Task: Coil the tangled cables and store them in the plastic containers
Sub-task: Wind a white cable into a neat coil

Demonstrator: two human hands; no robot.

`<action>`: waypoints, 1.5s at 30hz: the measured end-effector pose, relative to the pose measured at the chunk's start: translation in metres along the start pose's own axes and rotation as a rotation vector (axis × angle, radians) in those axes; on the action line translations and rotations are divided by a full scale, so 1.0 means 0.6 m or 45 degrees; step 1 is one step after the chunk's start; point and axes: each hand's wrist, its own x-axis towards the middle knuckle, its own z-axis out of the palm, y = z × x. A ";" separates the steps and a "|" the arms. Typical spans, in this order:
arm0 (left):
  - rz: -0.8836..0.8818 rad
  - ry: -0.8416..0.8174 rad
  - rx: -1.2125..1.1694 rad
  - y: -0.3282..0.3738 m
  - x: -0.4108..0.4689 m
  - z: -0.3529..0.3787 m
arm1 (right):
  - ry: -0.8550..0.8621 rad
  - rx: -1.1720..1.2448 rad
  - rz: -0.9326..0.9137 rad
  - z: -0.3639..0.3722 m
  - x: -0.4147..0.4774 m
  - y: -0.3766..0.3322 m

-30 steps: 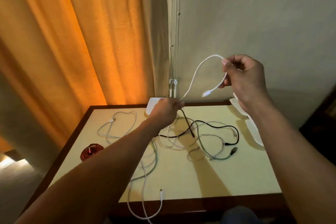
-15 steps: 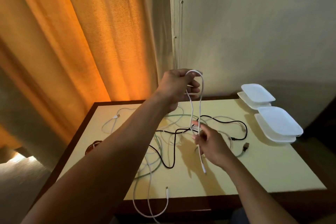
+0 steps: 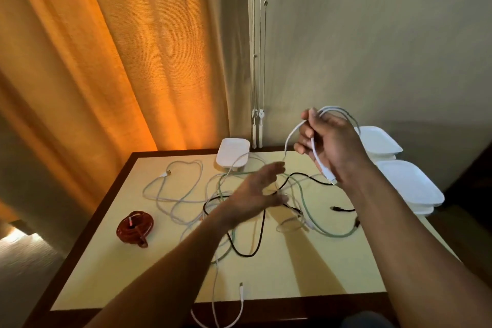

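My right hand [image 3: 328,145] is raised above the table and grips loops of a white cable [image 3: 318,156], whose plug end hangs down beside my wrist. My left hand [image 3: 257,189] hovers with fingers spread just above a tangle of white, black and pale green cables [image 3: 266,202] in the middle of the table. A black cable [image 3: 234,242] loops toward the front. White plastic containers stand at the back middle [image 3: 233,153] and stacked at the right [image 3: 407,185]. A coiled red cable [image 3: 135,228] lies at the left.
The cream table [image 3: 306,269] has a dark wooden rim. One white cable [image 3: 241,303] hangs over the front edge. An orange curtain [image 3: 106,61] and blind cords [image 3: 257,125] hang behind, with a plain wall at the right.
My right hand rose from the table and now holds the white cable's loops. My left hand let go of the cable and dropped toward the tangle with fingers spread.
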 end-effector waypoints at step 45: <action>-0.049 0.284 -0.160 -0.044 -0.054 -0.060 | -0.247 -1.528 -0.680 -0.060 -0.011 0.243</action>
